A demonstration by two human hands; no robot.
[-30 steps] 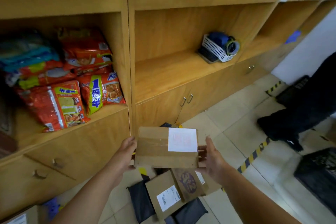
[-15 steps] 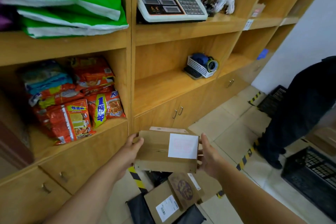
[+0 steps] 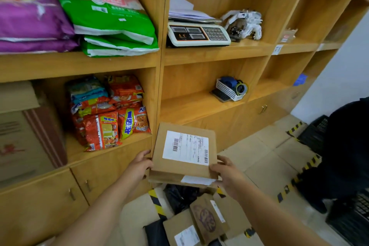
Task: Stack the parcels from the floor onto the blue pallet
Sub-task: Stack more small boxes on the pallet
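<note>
The left hand and the right hand grip a flat cardboard parcel between them, one on each side edge, fingers curled round its edges; it is held in the air, tilted so its white shipping label faces up (a second white slip shows on its near edge).

Below the hands, more parcels lie in a loose pile on the pale tiled floor: brown cardboard ones and dark plastic mailers, touching and overlapping. Yellow-and-black hazard tape runs across the tiles beyond the right hand, near black plastic crates.

Ahead of both hands stands a wooden shelf unit with cupboard doors at its base. Just beyond the left hand, red snack packets fill one compartment; above them are green and purple bags. Above the parcel sit a white basket and, higher, a weighing scale. A white wall lies far right.
</note>
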